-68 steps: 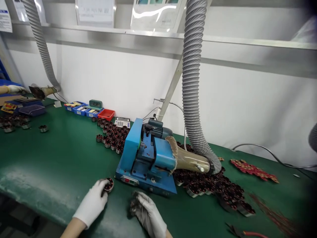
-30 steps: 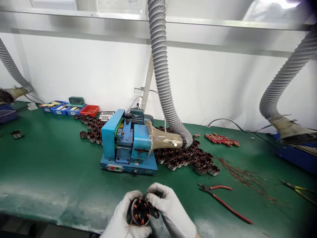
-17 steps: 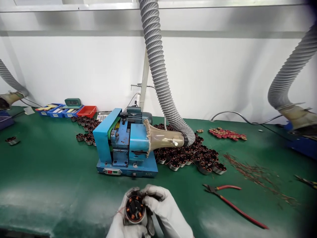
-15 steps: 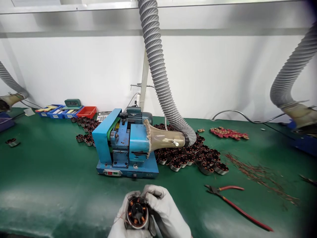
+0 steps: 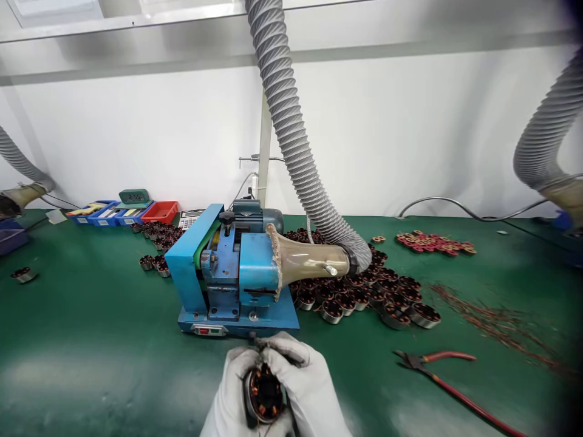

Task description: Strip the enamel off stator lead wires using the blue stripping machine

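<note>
In the head view, a motor stator with copper windings and a silvery ring sits between my white-gloved hands at the bottom centre. My left hand is closed around its left side and underside. My right hand has thumb and fingers pinched together at the stator's upper right rim; anything finer between those fingertips is hidden. Just beyond them stands a blue belt-driven machine with a clear funnel. Red-handled cutting pliers lie to the right of my hands.
Many stators crowd behind and right of the machine, with loose copper wire offcuts farther right. Red rings lie near the wall. A grey hose runs down to the funnel. Small bins and a clock stand back left.
The stator has turned and tilted slightly in my hands and sits a little farther right. My right fingertips remain at its upper rim. The camera view has shifted slightly.
</note>
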A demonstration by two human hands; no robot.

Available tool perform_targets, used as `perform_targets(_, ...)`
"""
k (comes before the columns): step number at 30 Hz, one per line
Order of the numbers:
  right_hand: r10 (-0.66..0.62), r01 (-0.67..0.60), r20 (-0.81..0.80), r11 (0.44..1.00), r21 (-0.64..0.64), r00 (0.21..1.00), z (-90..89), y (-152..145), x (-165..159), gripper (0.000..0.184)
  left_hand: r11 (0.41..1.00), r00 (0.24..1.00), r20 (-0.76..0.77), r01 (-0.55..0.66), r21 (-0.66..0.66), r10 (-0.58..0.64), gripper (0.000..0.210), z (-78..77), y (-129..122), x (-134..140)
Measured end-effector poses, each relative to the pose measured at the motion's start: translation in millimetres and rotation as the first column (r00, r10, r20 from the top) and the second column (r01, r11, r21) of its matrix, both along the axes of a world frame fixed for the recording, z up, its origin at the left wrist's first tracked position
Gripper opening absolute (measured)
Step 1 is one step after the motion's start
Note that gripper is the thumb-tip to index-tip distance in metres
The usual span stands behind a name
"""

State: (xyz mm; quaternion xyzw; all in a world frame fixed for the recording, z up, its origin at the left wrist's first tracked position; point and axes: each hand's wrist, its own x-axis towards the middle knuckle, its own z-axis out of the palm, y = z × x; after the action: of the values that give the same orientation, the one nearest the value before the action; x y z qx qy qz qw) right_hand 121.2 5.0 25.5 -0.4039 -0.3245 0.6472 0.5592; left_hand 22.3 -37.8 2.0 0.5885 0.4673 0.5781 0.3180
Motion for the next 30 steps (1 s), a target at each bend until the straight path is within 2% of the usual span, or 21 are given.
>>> perform_targets(2,-0.01,-0.003,-0.16,0.997,-0.083,0.987,0.2,7,-1,0.02,0.995,0.996,-0.081,-0.024,0.099,0.033,0.048,-1.5,4,4)
perform_targets(4,-0.032,-0.028,-0.384,0.988,-0.149,0.923,1.1,17,6,0.024,0.988,0.991,-0.129,-0.025,0.155,0.045,0.046,-3.7,7,5)
perform_targets(6,-0.152,0.077,-0.503,0.983,-0.167,0.851,-0.8,25,15,0.027,0.986,0.985,-0.16,-0.037,0.163,0.064,0.043,-6.7,10,5)
perform_targets(7,-0.207,0.148,-0.495,0.976,-0.157,0.844,-3.6,28,19,0.027,0.987,0.982,-0.169,-0.057,0.15,0.083,0.043,-8.7,13,6)
perform_targets(8,-0.24,0.208,-0.439,0.971,-0.12,0.866,-7.5,29,21,0.024,0.989,0.981,-0.168,-0.078,0.127,0.099,0.044,-11.1,15,6)
perform_targets(9,-0.218,0.209,-0.331,0.976,-0.062,0.918,-12.2,29,21,0.021,0.991,0.981,-0.157,-0.097,0.096,0.111,0.044,-14.1,19,7)
perform_targets(11,-0.146,0.15,-0.061,0.986,0.072,0.987,-22.3,26,15,0.019,0.993,0.987,-0.104,-0.119,0.029,0.121,0.045,-21.1,28,9)
perform_targets(13,-0.146,0.117,0.168,0.978,0.172,0.975,-30.5,24,6,0.021,0.991,0.992,-0.036,-0.119,-0.059,0.117,0.042,-27.8,39,11)
perform_targets(16,-0.23,0.145,0.343,0.956,0.255,0.911,-34.8,27,-6,0.019,0.978,0.993,0.055,-0.093,-0.185,0.105,0.042,-32.8,55,13)
perform_targets(21,-0.236,0.128,0.408,0.953,0.275,0.882,-31.3,48,-7,0.02,0.975,0.983,0.173,-0.028,-0.221,0.068,0.037,-23.9,79,19)
perform_targets(25,-0.276,0.165,0.452,0.949,0.27,0.848,-33.2,58,-6,0.021,0.974,0.984,0.162,-0.04,-0.223,0.077,0.03,-17.3,89,21)
perform_targets(30,-0.257,0.153,0.427,0.953,0.263,0.867,-35.6,60,-7,0.022,0.975,0.984,0.169,-0.013,-0.224,0.052,0.033,-14.4,91,21)
